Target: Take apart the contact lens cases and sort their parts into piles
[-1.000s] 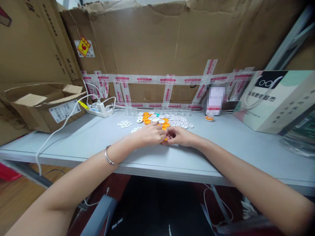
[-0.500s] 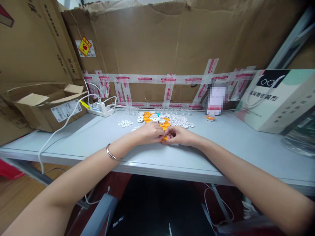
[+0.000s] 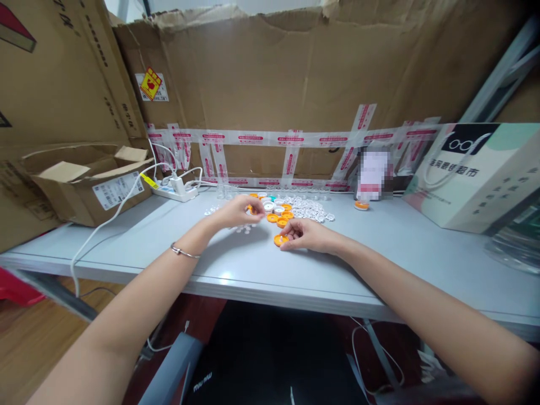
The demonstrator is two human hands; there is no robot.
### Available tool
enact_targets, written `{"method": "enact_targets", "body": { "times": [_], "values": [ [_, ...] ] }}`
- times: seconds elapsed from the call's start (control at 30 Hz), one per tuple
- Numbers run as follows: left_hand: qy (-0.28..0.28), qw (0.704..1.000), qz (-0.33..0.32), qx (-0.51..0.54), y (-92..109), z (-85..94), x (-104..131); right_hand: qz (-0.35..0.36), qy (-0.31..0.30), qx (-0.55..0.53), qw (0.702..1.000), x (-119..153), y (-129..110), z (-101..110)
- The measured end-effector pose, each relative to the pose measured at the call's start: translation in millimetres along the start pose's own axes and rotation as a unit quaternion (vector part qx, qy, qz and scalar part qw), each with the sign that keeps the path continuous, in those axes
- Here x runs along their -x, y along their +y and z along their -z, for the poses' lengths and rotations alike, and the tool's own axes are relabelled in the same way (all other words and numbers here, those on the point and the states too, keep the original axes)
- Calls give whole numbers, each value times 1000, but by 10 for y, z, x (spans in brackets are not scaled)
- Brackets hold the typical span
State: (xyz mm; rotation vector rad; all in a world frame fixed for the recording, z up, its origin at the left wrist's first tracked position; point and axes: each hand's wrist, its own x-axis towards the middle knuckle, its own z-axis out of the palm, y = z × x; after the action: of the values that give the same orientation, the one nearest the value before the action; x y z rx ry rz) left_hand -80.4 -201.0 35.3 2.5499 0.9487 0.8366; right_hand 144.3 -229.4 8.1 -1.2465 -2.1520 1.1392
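Observation:
On the grey table, an orange ring-shaped part (image 3: 279,241) lies flat, pinched at its right edge by the fingers of my right hand (image 3: 306,234). My left hand (image 3: 242,212) hovers to the left of the parts, thumb and fingertips together; whatever they hold is too small to make out. Just beyond my hands are several orange rings (image 3: 287,215) and white round parts (image 3: 268,207). A pile of small white pieces (image 3: 310,209) spreads to their right. Small white bits (image 3: 242,229) lie under my left hand.
An open cardboard box (image 3: 84,191) and a white power strip (image 3: 179,193) with cables stand at the left. Clear round pieces line the back. At the right are a phone-like object (image 3: 372,174), an orange-based item (image 3: 361,206), a paper bag (image 3: 459,180) and a clear container (image 3: 518,236).
My left hand has moved left, away from the orange ring and my right hand. My right hand remains at the ring, which now shows more fully. The view has shifted slightly.

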Motion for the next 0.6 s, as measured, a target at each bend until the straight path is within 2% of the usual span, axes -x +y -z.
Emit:
{"method": "enact_targets", "body": {
  "times": [0.1,0.13,0.2,0.27,0.4,0.6],
  "values": [
    [133,984,69,-95,-215,446,112,-5,1,3,1000,6,-12,0],
    [156,975,102,-124,-307,588,170,-5,-1,4,1000,5,-13,2],
    [159,958,177,-163,-504,811,291,-4,-2,6,1000,2,-14,5],
    [119,940,252,-198,-689,930,389,-4,-3,11,1000,-1,-13,6],
    [60,911,320,-252,-956,910,443,5,-4,15,1000,-5,-1,0],
    [10,893,362,-269,-1138,772,392,19,-11,13,1000,-14,2,-5]
  ]
}}
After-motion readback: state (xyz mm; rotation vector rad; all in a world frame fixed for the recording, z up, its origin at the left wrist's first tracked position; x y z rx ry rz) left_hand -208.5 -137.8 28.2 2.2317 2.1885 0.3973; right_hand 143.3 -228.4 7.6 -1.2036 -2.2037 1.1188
